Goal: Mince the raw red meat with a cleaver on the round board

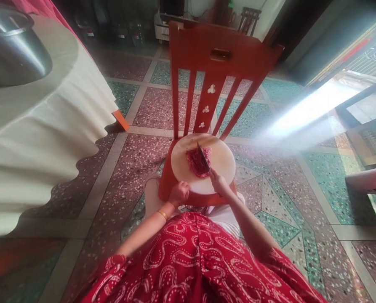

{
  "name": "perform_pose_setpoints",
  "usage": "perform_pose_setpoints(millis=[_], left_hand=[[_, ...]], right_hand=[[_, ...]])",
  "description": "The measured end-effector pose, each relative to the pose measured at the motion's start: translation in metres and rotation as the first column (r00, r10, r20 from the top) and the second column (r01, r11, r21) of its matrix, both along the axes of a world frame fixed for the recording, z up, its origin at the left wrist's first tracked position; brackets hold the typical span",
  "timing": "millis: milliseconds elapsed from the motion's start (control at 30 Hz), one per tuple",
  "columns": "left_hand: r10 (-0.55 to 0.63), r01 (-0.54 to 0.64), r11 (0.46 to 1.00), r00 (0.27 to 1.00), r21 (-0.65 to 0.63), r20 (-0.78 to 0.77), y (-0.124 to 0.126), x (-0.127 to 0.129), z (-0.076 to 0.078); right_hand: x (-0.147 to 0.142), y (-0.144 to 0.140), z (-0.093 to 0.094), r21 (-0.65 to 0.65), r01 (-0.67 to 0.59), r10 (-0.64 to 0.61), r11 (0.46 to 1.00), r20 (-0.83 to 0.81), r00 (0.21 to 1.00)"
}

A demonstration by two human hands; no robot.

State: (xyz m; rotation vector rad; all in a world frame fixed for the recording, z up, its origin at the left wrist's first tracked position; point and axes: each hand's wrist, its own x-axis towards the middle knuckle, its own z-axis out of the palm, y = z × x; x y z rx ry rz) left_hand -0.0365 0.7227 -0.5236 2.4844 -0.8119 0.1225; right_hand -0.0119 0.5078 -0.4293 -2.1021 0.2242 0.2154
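A round, pale cutting board (221, 153) lies on the seat of a red-brown wooden chair. Minced red meat (194, 162) is spread in a patch on its middle. My right hand (218, 182) is wrapped round the handle of a kitchen knife (203, 155), whose dark blade rests over the meat, pointing away and to the left. At the near left edge of the board is my left hand (180, 192), its fingers curled. Whether those fingers grip the rim or just touch it is hard to make out.
The chair's slatted back (203, 42) rises behind the board. To the left stands a table with a pale cloth (64, 109) and a large metal pot (14, 46). Bright light falls on the terrazzo floor (156, 109) at right, near a pinkish cylinder (366, 179).
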Motion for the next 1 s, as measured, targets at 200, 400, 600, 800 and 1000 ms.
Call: perform_pose_setpoints(millis=[200, 400, 600, 800, 1000], left_hand=[[-0.031, 0.031, 0.999, 0.999, 0.027, 0.012, 0.001, 0.001, 0.006], [0.014, -0.014, 1.000, 1.000, 0.017, 0.012, -0.001, -0.001, 0.005], [0.007, -0.007, 1.000, 0.999, -0.012, 0.035, -0.002, -0.001, 0.000], [0.008, -0.008, 1.000, 0.999, 0.000, 0.040, -0.001, 0.001, 0.001], [0.027, -0.027, 1.000, 1.000, 0.004, 0.001, -0.003, -0.003, 0.001]], right_hand=[[-0.017, -0.034, -0.002, 0.190, -0.016, 0.020, 0.982, -0.020, 1.000], [-0.018, -0.085, -0.022, -0.079, 0.224, -0.223, 0.971, 0.024, 0.975], [0.012, -0.106, -0.025, -0.084, 0.199, -0.213, 0.976, -0.210, 0.954], [0.070, -0.080, -0.023, -0.143, 0.030, -0.063, 0.989, -0.239, 0.969], [0.065, -0.074, -0.004, -0.573, -0.251, 0.321, 0.780, 0.024, 0.947]])
